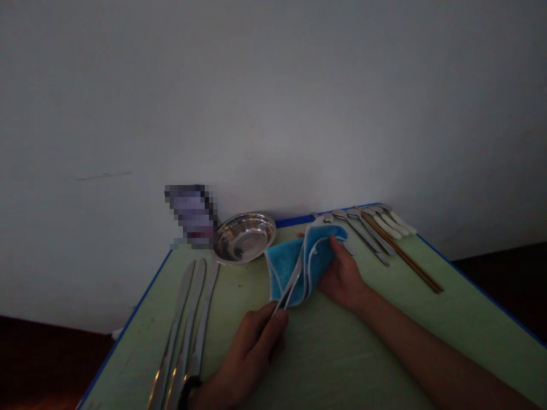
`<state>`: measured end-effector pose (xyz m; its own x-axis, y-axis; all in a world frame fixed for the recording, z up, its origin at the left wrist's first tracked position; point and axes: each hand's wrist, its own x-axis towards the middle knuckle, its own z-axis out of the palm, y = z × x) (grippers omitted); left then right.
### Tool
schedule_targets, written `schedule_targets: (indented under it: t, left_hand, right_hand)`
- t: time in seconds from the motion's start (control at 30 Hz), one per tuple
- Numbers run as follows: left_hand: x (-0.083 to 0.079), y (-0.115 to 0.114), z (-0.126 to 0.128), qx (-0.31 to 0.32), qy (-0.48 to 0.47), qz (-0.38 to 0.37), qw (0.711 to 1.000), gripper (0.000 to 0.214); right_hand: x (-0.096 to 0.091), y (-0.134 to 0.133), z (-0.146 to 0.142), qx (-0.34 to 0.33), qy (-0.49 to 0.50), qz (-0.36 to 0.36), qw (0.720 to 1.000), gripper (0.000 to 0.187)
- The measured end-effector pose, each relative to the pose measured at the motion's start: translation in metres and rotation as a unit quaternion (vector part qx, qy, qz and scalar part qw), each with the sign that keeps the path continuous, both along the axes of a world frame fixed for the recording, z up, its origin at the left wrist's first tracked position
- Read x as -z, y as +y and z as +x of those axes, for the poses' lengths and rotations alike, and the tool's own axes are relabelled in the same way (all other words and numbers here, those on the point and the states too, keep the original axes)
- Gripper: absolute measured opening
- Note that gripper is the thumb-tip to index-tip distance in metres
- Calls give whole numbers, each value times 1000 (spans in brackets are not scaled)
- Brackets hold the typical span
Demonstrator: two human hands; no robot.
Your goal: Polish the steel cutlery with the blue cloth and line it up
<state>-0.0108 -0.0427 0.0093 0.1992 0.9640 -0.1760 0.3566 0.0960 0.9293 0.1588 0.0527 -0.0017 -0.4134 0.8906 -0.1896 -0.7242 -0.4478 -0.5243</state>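
Note:
My left hand (258, 336) is closed around the lower end of a slim, shiny metal utensil (294, 280), which slants up and away to the right. Its upper part runs into the folds of a blue cloth (284, 259) with a pale edge, so its kind does not show. On the far side, my right hand (342, 276) grips the cloth, thumb over its upper right edge and the other fingers mostly hidden behind it. Both hands are above the middle of the green table (342, 364).
Three table knives (182, 330) lie at the left. A shiny metal bowl (245, 239) sits at the back, beside a blurred-out phone-like object (192, 213). Chopsticks (404, 253), metal cutlery (363, 230) and white-handled utensils (388, 225) lie back right. A wall (273, 114) rises behind.

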Motion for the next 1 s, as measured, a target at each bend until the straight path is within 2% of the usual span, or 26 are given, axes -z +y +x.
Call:
schedule_targets:
  t: [0.17, 0.47, 0.63, 0.73, 0.8, 0.87, 0.9, 1.0]
  left_hand:
    - [2, 3, -1, -3, -34, 23, 999, 40]
    - [4, 5, 0, -10, -54, 53, 997, 32]
    - [7, 8, -2, -31, -38, 117, 992, 27]
    - [10, 11, -6, -47, -24, 153, 987, 26]
    - [10, 13, -8, -44, -18, 168, 985, 24]
    - [10, 14, -9, -36, -15, 172, 984, 23]
    - [9, 14, -10, -32, -14, 171, 985, 23]
    - [8, 14, -11, -29, -12, 171, 985, 23]
  right_hand:
    - [2, 0, 2, -37, 31, -1, 999, 58]
    - [2, -3, -1, -26, 4, 11, 1000, 50]
    - [9, -5, -1, -47, -40, 78, 995, 33]
    - [15, -9, -3, -61, -80, 119, 988, 37]
    - [17, -13, -2, -28, -116, 145, 982, 40]
    - [15, -19, 3, 28, -182, 190, 964, 42]
    - [13, -22, 8, 58, -227, 221, 947, 42]
    - [-2, -29, 33, 57, -377, 350, 855, 43]
